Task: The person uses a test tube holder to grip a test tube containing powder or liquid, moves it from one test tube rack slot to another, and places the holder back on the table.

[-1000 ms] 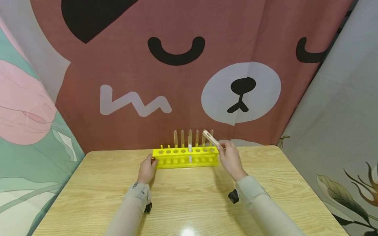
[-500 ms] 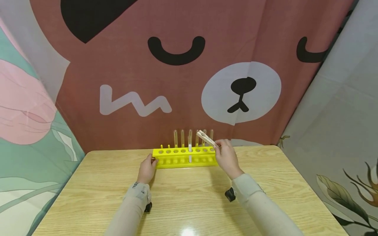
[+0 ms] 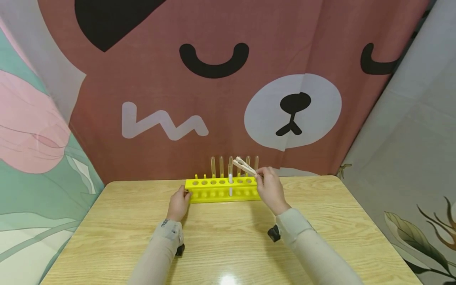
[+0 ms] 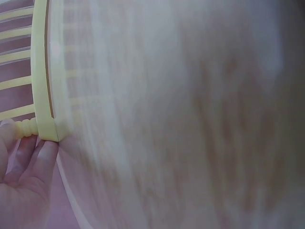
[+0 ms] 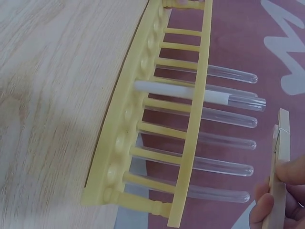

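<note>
A yellow test tube rack (image 3: 203,189) stands at the back of the wooden table. One upright test tube (image 3: 230,179) with white contents sits in a front hole; its top part is clear glass. Several clear test tubes (image 5: 228,167) stand upside down on the pegs behind. My left hand (image 3: 179,205) grips the rack's left end, fingers at the end post (image 4: 27,128). In my right hand (image 3: 272,190) is a wooden test tube holder (image 3: 246,167), pinched between thumb and fingers. Its far end is raised above the rack, apart from the white-filled tube in the right wrist view.
A curtain (image 3: 149,158) with a printed bear hangs right behind the table (image 3: 221,237). Patterned cloth (image 3: 409,158) hangs at the right side too. Blurred pale fabric covers much of the left wrist view.
My right hand has moved left with the wooden test tube holder, bringing its far end close to the white-filled tube in the head view. The left hand and the rack stay put.
</note>
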The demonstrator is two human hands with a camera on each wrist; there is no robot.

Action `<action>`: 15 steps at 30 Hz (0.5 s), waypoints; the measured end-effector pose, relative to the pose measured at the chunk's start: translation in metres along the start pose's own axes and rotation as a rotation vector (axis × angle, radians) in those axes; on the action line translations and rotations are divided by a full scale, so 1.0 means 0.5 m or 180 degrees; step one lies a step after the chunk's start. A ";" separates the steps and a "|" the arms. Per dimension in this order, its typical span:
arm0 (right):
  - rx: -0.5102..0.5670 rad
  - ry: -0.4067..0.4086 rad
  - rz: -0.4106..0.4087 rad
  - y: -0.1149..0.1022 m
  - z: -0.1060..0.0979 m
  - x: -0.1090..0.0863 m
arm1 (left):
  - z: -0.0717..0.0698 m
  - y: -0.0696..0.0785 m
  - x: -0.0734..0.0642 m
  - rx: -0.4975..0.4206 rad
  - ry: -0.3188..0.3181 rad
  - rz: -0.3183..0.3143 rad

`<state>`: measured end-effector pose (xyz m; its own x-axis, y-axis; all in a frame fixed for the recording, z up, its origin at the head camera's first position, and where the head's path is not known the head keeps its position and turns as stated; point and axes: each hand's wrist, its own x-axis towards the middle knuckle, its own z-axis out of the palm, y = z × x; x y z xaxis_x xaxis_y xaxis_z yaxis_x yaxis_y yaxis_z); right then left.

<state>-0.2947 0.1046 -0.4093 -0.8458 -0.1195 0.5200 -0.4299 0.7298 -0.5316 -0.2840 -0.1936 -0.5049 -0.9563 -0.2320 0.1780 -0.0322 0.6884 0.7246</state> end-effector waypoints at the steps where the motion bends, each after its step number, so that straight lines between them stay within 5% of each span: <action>1: -0.0012 -0.0004 -0.0010 -0.001 0.001 0.000 | 0.000 0.000 0.000 0.0004 -0.0002 0.0000; 15: -0.0227 -0.0048 -0.0204 -0.014 0.006 0.003 | 0.003 -0.002 0.004 0.0008 -0.0077 -0.0125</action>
<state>-0.2940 0.0972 -0.4070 -0.8222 -0.1772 0.5409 -0.4601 0.7664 -0.4483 -0.2862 -0.1936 -0.5061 -0.9610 -0.2421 0.1332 -0.0705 0.6809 0.7290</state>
